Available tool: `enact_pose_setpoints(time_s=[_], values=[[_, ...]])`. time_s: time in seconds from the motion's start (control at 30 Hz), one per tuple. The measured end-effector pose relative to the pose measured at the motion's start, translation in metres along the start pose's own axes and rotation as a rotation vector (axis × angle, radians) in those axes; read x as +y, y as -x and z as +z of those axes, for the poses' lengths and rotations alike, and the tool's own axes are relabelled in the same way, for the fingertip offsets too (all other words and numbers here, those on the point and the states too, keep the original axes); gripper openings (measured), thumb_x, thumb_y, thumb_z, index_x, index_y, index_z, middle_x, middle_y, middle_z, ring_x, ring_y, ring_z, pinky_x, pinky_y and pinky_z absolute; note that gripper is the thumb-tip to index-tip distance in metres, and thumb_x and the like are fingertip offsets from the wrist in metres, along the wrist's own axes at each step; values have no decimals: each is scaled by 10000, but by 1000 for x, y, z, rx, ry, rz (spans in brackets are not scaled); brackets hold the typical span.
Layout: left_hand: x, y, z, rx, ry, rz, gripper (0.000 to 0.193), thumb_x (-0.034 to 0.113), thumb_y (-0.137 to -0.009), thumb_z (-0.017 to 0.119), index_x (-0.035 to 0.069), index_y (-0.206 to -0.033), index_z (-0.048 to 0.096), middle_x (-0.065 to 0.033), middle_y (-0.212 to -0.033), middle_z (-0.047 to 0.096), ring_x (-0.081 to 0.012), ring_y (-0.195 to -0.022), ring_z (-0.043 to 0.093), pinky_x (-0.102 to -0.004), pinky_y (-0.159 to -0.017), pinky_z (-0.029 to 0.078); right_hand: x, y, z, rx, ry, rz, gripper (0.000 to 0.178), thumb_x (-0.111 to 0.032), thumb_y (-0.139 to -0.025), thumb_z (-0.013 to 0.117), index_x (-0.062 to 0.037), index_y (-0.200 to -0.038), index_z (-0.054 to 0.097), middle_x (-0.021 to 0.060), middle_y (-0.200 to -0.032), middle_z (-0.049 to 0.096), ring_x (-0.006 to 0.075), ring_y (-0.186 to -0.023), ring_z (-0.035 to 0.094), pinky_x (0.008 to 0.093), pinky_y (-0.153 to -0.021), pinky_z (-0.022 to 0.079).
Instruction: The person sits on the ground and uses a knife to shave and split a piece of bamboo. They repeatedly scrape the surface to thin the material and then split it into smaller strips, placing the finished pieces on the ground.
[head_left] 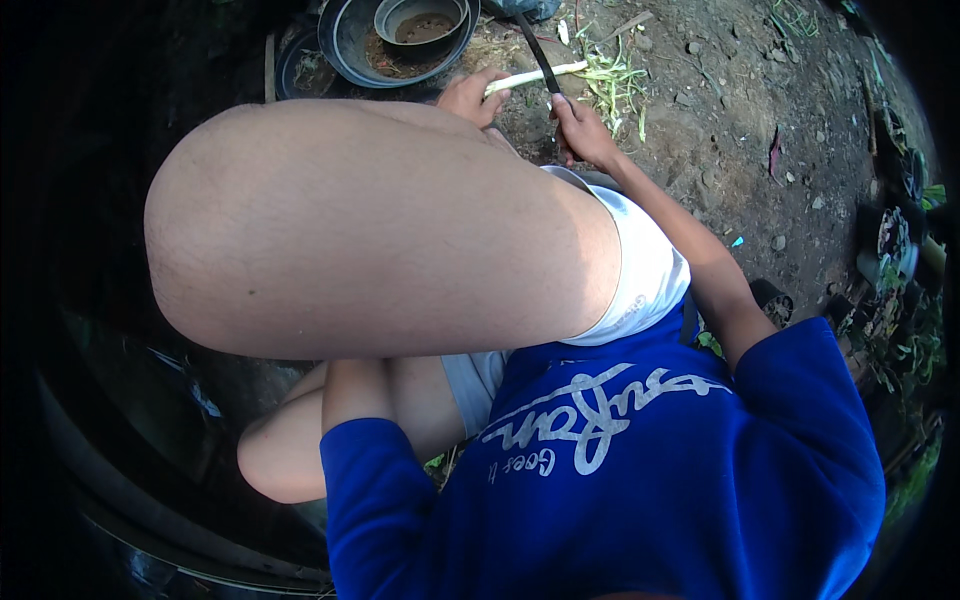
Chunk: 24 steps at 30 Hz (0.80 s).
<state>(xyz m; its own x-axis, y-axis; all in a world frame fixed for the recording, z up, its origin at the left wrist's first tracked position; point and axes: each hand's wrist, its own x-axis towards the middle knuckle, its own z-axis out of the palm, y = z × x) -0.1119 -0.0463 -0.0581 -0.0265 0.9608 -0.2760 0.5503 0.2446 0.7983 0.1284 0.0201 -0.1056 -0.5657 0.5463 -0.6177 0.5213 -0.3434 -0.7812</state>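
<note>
Beyond my raised knee, my left hand is closed around the near end of a pale, peeled-looking stalk, whose exact kind I cannot make out. The stalk points to the right, over a heap of thin green-white peelings on the ground. My right hand grips a knife by its handle, with the dark blade slanting up and away. In this view the blade crosses the stalk near its far end; whether they touch I cannot tell. My thigh hides part of the left hand and its forearm.
A wide dark basin holding a smaller bowl with brown contents stands at the far left. Bare soil with pebbles and scraps stretches to the right. Dark pots and plants line the right edge. My bent leg fills the middle.
</note>
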Motion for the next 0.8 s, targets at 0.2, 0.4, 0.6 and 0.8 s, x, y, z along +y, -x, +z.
enact_pose_setpoints(time_s=[0.2, 0.4, 0.6, 0.8], values=[[7, -9, -5, 34, -221, 77, 318, 278, -1031, 649, 29, -1210, 733, -247, -861, 723, -415, -808, 727, -477, -729, 555, 9, -3, 8, 325, 395, -225, 488, -455, -1107, 442, 23, -1115, 545, 312, -797, 685, 527, -763, 686, 599, -668, 524], [10, -11, -4, 34, -218, 43, 310, 281, -1032, 644, 21, -1168, 741, -266, -872, 711, -451, -836, 708, -492, -729, 552, -3, 16, 13, 556, 237, -526, 335, -342, -1122, 473, -13, -1126, 535, 179, -700, 654, 357, -634, 686, 472, -618, 519], [0, -15, 1, -72, -302, -12, 311, 292, -1038, 629, 20, -1135, 746, -268, -867, 704, -468, -839, 692, -511, -737, 545, -10, 2, 13, 330, 767, -125, 427, -407, -1101, 460, 13, -1110, 537, 344, -857, 707, 572, -837, 692, 641, -767, 547], [-1, -11, 7, 28, -253, -33, 346, 329, -1039, 622, 35, -1158, 760, -268, -884, 718, -456, -868, 712, -497, -777, 560, -5, -5, 9, 324, 799, -119, 488, -466, -1099, 428, 8, -1120, 545, 354, -836, 700, 574, -839, 693, 648, -784, 551]])
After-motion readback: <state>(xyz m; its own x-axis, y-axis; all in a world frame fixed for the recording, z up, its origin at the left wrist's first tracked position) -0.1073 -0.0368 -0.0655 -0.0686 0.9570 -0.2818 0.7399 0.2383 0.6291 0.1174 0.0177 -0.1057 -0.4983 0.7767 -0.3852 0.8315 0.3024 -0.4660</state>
